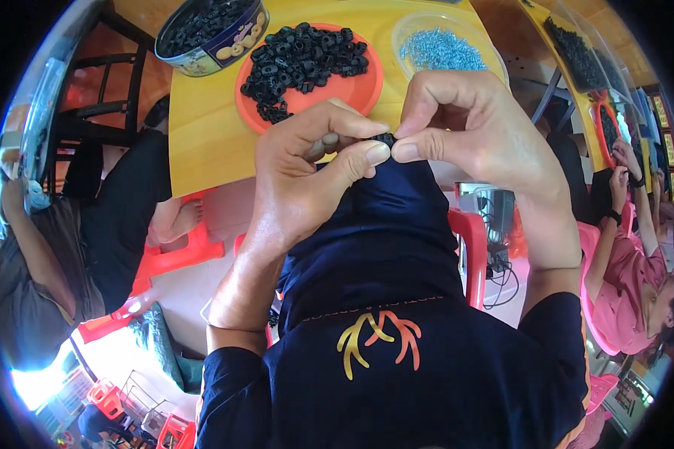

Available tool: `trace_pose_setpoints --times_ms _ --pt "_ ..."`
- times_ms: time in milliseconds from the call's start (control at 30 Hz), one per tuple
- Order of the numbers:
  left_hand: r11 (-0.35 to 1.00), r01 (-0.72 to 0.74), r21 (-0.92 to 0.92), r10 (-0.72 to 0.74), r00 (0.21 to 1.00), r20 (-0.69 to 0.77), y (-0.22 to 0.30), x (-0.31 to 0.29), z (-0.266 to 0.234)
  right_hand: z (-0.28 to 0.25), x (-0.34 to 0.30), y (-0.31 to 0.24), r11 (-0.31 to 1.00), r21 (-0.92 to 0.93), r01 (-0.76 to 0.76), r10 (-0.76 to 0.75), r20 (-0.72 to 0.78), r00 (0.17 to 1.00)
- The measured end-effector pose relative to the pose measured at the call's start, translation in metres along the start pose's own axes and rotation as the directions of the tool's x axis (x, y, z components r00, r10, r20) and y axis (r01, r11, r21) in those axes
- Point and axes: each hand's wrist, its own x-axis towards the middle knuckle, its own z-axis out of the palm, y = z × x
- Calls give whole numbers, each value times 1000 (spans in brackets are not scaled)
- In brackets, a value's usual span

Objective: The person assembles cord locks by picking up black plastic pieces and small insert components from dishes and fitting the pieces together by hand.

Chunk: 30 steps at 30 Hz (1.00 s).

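Note:
Between my two hands, above my lap at the table's near edge, is a small black plastic part [386, 139]. My left hand [314, 161] pinches it between thumb and forefinger. From the other side my right hand [468, 123] has thumb and forefinger pressed together at the part's right end; whether a second small piece is between them is hidden. Just beyond my hands lies a round orange-red tray [374, 82] heaped with small black plastic parts [307, 63]. To its right stands a clear round tub [399, 34] of small shiny blue-silver pieces [442, 52].
A round biscuit tin [202, 63] of black parts stands on the yellow table [202, 142] at the far left. One person [52, 262] sits at the left, another in pink [629, 292] at the right. Red plastic stools [176, 251] and a power box with cables [494, 209] are near the floor.

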Motion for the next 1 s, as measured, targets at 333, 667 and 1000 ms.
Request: trace_pose_setpoints --times_ms 333,667,1000 --pt "977 -178 119 181 983 -13 -24 3 4 -4 10 16 985 138 -105 102 25 994" --pt "963 -11 -268 -30 988 -149 -49 12 4 20 3 45 957 277 89 -37 -188 981" --pt "952 39 -302 -62 996 -64 -46 8 -6 25 -3 48 940 333 71 24 -272 962"
